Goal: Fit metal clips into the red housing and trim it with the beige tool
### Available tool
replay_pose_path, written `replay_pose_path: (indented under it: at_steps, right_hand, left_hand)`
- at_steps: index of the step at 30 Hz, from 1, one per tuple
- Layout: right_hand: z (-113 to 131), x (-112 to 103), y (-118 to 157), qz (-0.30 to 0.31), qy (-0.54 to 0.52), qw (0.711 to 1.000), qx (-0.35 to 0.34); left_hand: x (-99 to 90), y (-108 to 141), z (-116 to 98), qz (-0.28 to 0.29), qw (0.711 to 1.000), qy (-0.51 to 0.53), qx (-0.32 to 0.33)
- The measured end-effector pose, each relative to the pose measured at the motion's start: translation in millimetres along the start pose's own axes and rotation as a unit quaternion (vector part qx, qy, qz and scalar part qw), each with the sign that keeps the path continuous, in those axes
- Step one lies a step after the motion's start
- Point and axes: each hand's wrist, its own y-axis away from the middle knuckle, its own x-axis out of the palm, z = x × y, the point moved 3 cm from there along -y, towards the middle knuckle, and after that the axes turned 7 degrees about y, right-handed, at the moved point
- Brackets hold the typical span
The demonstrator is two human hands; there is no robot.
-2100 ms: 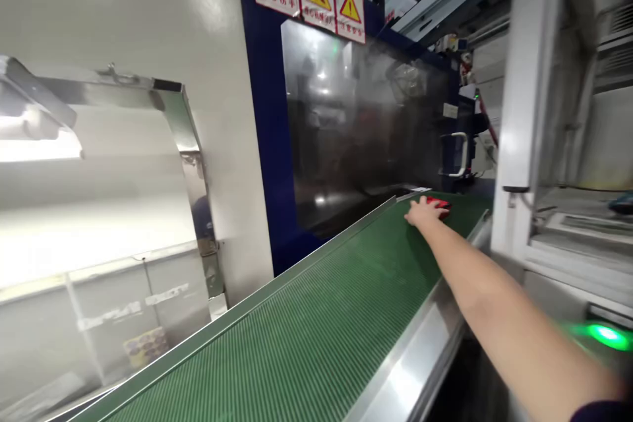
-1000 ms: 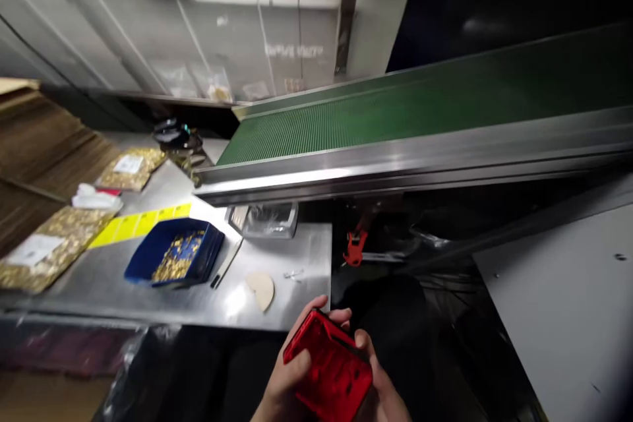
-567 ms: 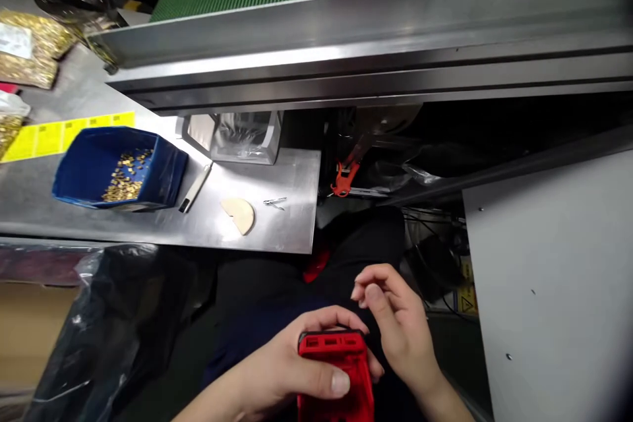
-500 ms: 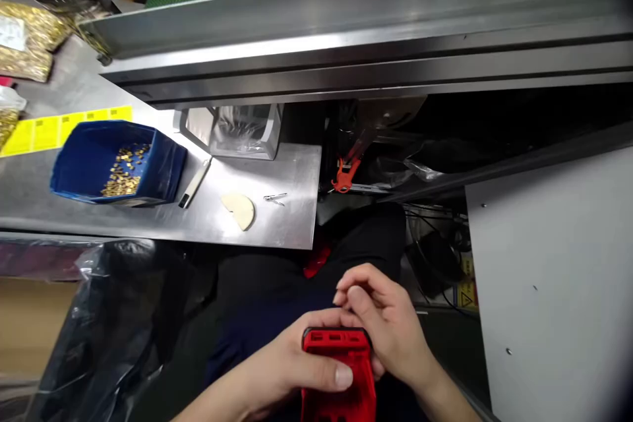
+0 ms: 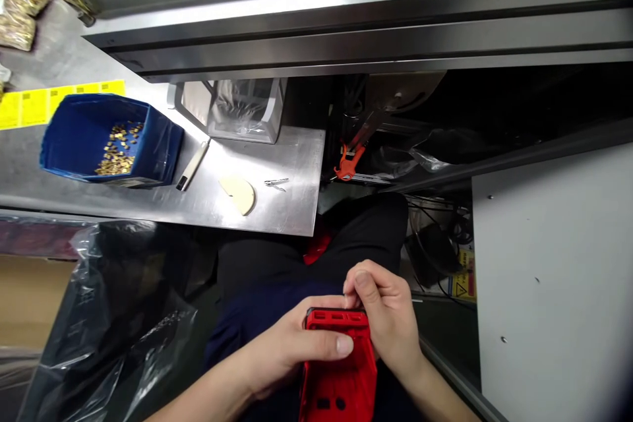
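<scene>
Both hands [image 5: 336, 336] grip a red plastic housing [image 5: 336, 369] below a steel bench [image 5: 277, 211] and conveyor frame [image 5: 346, 20].

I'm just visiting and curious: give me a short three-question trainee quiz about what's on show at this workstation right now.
1. True or false: the left hand grips the red plastic part.
2. What lies in the blue bin? A) small gold-coloured pieces B) red caps C) nothing
3. Where do the right hand fingertips touch the part?

Key
1. True; its thumb lies across the part.
2. A.
3. At its top edge.
</scene>
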Motion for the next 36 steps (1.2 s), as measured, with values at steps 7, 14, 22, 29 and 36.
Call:
replay_pose_path:
  at_steps: [7,14,22,29,36]
  right_hand:
    - [-1.6,3.4,6.0,0.012,-0.037,0.999,-0.001]
    - [-1.6,-1.3,7.2,-0.07,0.031,0.997,-0.019]
    - [-4.1,1.8,7.6,-0.028,0.011,0.999,-0.022]
    - [-4.3,1.3,7.4,-0.056,0.016,0.998,-0.037]
    - [-21.7,-18.0,10.7,-0.223,0.056,0.973,-0.039]
  left_hand:
    - [1.6,-0.2,-0.8,-0.007,1.0,0.009,0.003]
    - [1.8,-0.4,-0.4,-0.007,1.0,0.004,-0.005]
    - [-2.4,-0.2,2.2,-0.028,1.0,0.005,0.002]
    - [-2.4,-0.2,0.6,-0.04,0.999,0.014,0.002]
    - [-6.4,0.2,3.9,-0.039,0.999,0.029,0.002]
